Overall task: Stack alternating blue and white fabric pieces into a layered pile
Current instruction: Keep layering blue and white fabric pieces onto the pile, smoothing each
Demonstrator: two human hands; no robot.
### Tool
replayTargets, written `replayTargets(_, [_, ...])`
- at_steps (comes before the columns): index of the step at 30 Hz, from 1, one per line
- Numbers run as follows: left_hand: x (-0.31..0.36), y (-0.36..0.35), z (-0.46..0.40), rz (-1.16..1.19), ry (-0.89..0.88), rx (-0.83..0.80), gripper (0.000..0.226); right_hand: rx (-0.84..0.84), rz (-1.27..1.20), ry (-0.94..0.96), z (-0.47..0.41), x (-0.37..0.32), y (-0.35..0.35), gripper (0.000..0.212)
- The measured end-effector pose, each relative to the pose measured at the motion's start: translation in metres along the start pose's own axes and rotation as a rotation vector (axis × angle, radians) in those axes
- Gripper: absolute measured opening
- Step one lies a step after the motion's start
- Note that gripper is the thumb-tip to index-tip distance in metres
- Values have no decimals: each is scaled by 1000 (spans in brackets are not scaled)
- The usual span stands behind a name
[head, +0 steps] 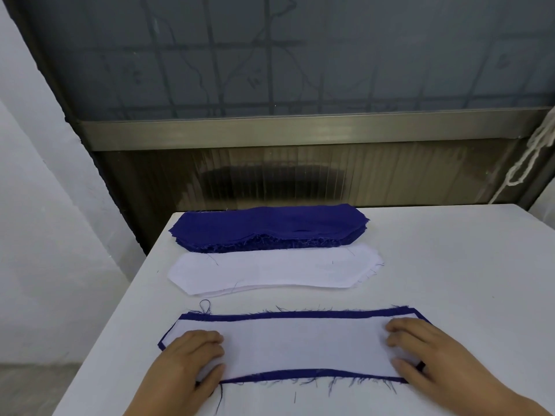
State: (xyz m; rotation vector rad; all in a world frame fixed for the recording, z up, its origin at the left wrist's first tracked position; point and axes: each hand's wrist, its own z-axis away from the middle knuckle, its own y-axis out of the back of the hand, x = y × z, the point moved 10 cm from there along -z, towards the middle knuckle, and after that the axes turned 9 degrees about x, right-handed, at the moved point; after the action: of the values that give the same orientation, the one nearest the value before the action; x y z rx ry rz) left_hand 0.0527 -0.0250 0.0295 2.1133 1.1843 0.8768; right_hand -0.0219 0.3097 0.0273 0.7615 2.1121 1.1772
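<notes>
Both hands rest flat with fingers loosely bent, left hand and right hand, on the ends of the white piece topping the pile; beyond it, lying crosswise, are the white stack, then the blue stack, seemingly equally near either hand.

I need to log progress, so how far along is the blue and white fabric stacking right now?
Barely begun. Done: one white piece lies on a blue piece, whose edge shows all round it. In hand: the left hand and right hand rest on the white piece's ends, apparently smoothing or aligning it. Left: the thick blue stack and the white stack behind are still waiting.
</notes>
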Motion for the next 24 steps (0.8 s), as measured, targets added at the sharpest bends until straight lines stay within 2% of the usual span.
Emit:
replayTargets(5, [-11, -13, -28, -31, 72, -140, 24, -19, -42, -23, -37, 0, -5, 14])
replayTargets(8, [-9, -23, -66, -53, 68, -90, 6, 39, -71, -53, -82, 1, -12, 8])
replayTargets(12, [-20, -42, -122, -174, 151, -30, 26, 89, -88, -119, -149, 13, -26, 19])
replayTargets(17, [-47, -70, -179, -157, 241, 1, 37, 158, -118, -232, -213, 36, -35, 25])
replayTargets(21, [-65, -96, -205, -103, 311, -62, 39, 45, -113, -316, -235, 56, -60, 32])
replayTargets(24, [-69, -116, -214, -71, 320, -130, 39, 13, -112, -330, -237, 64, -71, 24])
